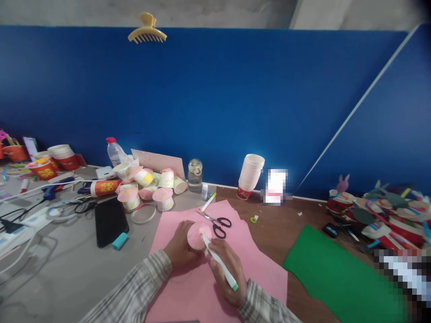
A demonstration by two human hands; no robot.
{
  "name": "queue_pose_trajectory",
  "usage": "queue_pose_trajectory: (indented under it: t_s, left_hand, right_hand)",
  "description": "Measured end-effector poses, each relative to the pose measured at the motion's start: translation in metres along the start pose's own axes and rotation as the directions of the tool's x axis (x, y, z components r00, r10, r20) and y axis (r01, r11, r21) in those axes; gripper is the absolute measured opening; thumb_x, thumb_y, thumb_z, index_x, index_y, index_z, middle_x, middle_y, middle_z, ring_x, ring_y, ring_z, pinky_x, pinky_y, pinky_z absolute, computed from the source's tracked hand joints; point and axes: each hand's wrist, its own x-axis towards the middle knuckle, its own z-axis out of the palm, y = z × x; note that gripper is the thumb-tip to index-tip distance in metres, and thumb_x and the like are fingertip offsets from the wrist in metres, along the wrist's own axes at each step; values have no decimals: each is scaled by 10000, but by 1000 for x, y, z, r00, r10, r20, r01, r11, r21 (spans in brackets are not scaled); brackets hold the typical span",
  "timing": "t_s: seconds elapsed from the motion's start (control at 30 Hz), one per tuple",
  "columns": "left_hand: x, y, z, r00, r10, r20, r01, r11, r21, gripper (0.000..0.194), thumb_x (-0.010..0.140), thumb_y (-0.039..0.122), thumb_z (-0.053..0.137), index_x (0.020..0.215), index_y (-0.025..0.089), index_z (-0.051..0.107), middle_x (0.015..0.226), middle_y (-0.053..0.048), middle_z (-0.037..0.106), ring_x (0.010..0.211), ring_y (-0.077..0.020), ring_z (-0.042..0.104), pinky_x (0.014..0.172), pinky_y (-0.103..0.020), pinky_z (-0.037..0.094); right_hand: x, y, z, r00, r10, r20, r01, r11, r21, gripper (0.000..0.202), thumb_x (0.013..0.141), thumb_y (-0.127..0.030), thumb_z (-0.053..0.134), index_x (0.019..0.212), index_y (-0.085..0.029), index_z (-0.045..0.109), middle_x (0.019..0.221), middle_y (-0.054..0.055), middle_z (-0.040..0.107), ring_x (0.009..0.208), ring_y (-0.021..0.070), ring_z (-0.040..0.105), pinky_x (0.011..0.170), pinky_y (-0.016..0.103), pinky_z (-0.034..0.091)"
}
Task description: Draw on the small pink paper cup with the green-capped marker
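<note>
My left hand (182, 248) is wrapped round the side of a small paper cup with a round pink top (198, 235). In my right hand (230, 269) is a white marker (222, 264) with a green end, its tip against the pink top. Both hands are over a large pink sheet (188, 298). Just behind them, scissors with black handles (219, 224) lie on the sheet, and a white and yellow marker (208, 203) rests at its back edge.
Pink-topped cups (162, 197) are piled behind left, near a black phone (110, 222) and cables. A tall cup stack (251, 176) stands behind right. Green paper (336, 273) and decorated cups (387, 206) are at the right. A glass jar (195, 176) stands at the back.
</note>
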Motion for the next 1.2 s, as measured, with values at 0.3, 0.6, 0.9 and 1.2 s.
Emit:
queue_pose_trajectory:
  t_s: [0.3, 0.6, 0.9, 1.2]
  left_hand:
    - [0, -1, 1, 1000, 14, 15, -15, 999, 36, 479, 482, 367, 715, 922, 273, 549, 928, -22, 538, 882, -239, 497, 829, -417, 450]
    - [-1, -4, 2, 1000, 14, -4, -13, 999, 44, 480, 481, 319, 711, 928, 269, 545, 909, -19, 539, 859, -235, 502, 800, -410, 461]
    - [-1, -5, 2, 1000, 29, -12, -28, 999, 26, 457, 496, 299, 709, 918, 265, 537, 914, -25, 537, 869, -245, 503, 820, -427, 442]
    - [-1, -1, -1, 1000, -3, 6, 3, 1000, 17, 450, 481, 213, 691, 903, 269, 544, 915, -16, 540, 869, -237, 495, 806, -405, 445]
  right_hand:
    - [1, 0, -1, 1000, 20, -13, -20, 1000, 0, 367, 732, -96, 540, 1069, -239, 574, 950, 53, 650, 935, 265, 601, 802, 384, 528]
    - [0, -1, -1, 1000, 13, -16, -13, 1000, 5, 333, 723, -97, 547, 1031, -219, 586, 893, 49, 648, 873, 251, 598, 806, 412, 507]
    - [-1, -2, -2, 999, -41, -27, 40, 998, -50, 311, 744, -154, 548, 1042, -240, 575, 894, 54, 665, 896, 266, 609, 841, 457, 492]
    - [2, -9, -4, 992, -110, -64, 104, 991, -81, 284, 745, -140, 533, 1014, -216, 577, 838, 46, 666, 834, 261, 623, 820, 438, 493]
